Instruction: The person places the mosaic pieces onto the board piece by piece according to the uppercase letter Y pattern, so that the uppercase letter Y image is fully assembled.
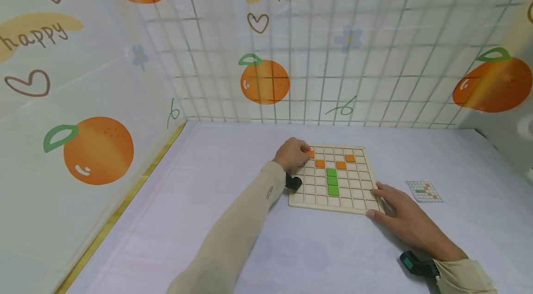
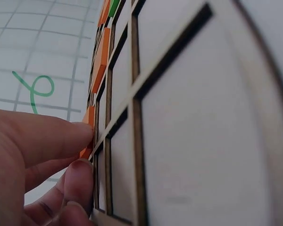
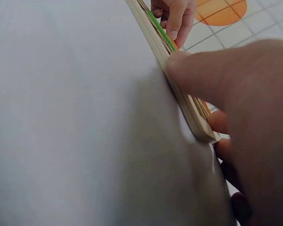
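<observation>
A wooden grid board (image 1: 316,192) lies flat on the white table. It carries a column of green tiles (image 1: 331,181) and three orange tiles (image 1: 341,165) set in its squares. My left hand (image 1: 303,153) is at the board's far left corner and pinches another orange tile (image 2: 89,117) between thumb and fingers (image 2: 78,176), right at the corner squares. My right hand (image 1: 381,201) rests with straight fingers on the board's near right corner, thumb (image 3: 212,75) pressed against the board's edge (image 3: 179,94).
A small pattern card (image 1: 424,190) lies on the table right of the board. Walls with orange and "happy" prints and a wire grid (image 1: 291,53) close the table at the back and left. A black wrist device (image 1: 416,265) sits on each forearm.
</observation>
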`<state>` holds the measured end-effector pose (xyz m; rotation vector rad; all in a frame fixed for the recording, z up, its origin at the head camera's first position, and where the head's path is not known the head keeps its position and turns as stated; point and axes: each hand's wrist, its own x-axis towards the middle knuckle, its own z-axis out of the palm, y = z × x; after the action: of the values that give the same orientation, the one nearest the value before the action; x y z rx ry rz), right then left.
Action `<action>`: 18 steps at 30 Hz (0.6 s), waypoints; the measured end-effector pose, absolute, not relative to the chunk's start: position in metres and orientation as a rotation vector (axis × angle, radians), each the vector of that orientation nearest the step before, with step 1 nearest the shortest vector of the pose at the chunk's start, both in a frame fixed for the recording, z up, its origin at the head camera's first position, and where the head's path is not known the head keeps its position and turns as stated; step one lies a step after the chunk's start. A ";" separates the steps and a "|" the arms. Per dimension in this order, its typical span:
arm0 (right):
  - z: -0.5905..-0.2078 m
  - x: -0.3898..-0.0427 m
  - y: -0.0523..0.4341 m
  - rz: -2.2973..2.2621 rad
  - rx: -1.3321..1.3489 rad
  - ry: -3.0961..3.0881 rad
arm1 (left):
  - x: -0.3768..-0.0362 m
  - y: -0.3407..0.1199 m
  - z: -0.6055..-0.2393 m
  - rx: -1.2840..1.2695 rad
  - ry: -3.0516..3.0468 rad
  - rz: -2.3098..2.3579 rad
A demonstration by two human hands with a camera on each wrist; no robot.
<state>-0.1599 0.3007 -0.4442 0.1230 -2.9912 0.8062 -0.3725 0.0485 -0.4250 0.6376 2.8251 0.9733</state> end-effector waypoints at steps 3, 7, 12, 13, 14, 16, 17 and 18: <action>-0.446 -0.160 0.302 0.808 0.133 -2.982 | -0.372 0.048 -0.425 0.635 2.815 0.979; -0.447 -0.160 0.302 0.822 0.144 -2.976 | -0.372 0.047 -0.425 0.647 2.793 0.983; -0.446 -0.160 0.302 0.821 0.141 -2.977 | -0.372 0.046 -0.424 0.665 2.774 0.995; -0.446 -0.160 0.302 0.816 0.142 -2.977 | -0.373 0.045 -0.424 0.668 2.774 0.997; -0.446 -0.160 0.303 0.814 0.142 -2.975 | -0.373 0.045 -0.425 0.672 2.774 0.999; -0.446 -0.160 0.303 0.816 0.147 -2.974 | -0.374 0.045 -0.425 0.679 2.775 1.000; -0.446 -0.160 0.303 0.817 0.148 -2.974 | -0.374 0.045 -0.426 0.680 2.776 0.999; -0.446 -0.160 0.303 0.819 0.147 -2.974 | -0.374 0.045 -0.426 0.682 2.774 0.999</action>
<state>-0.1599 0.3032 -0.4462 0.1471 -2.9739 0.8188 -0.3742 0.0454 -0.4261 0.6819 2.7744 0.9985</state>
